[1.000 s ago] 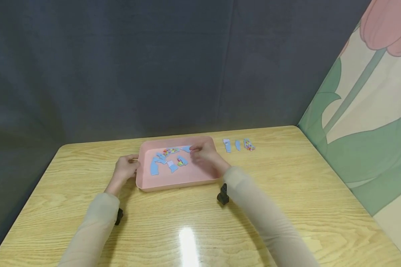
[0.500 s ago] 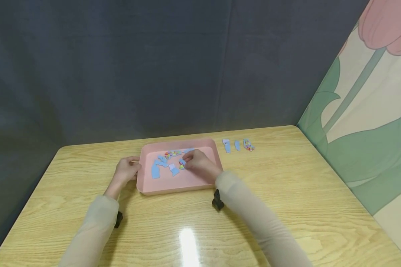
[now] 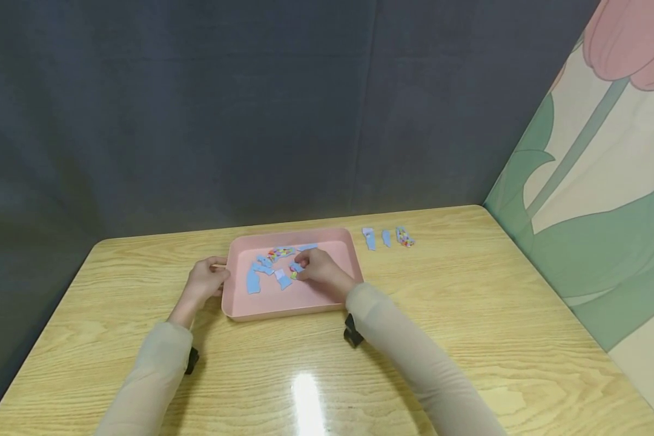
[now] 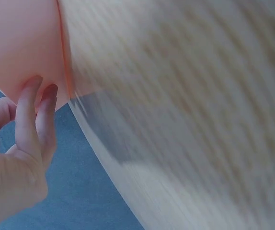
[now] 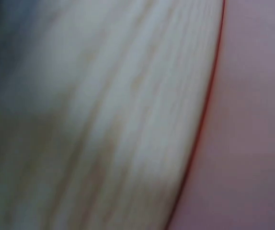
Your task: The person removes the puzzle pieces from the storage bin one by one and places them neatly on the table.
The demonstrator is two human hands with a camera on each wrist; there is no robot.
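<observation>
A shallow pink tray (image 3: 261, 306) lies on the table in the head view, with several flat light-blue puzzle pieces inside, some with multicoloured patterns. My left hand (image 3: 204, 280) grips the tray's left side; in the left wrist view the fingertips (image 4: 32, 82) of that hand lie against the outer wall. Inside the tray, right of the middle, my right hand (image 3: 323, 270) pinches a blue puzzle piece (image 3: 295, 267) with coloured spots, partly covered by the fingers. Just left of it lies a lilac-and-blue piece (image 3: 283, 279). Only tray edge and table show in the right wrist view.
Three more pieces lie in a row on the wooden table (image 3: 458, 290) right of the tray, the nearest a lilac-and-blue piece (image 3: 369, 238). A dark curtain (image 3: 240, 121) hangs behind the table, and a flower-printed panel (image 3: 605, 200) stands at the right.
My right hand has moved left and slightly nearer, from the tray's back right to the spotted piece. The tray has shifted slightly nearer. My left hand stays on its side.
</observation>
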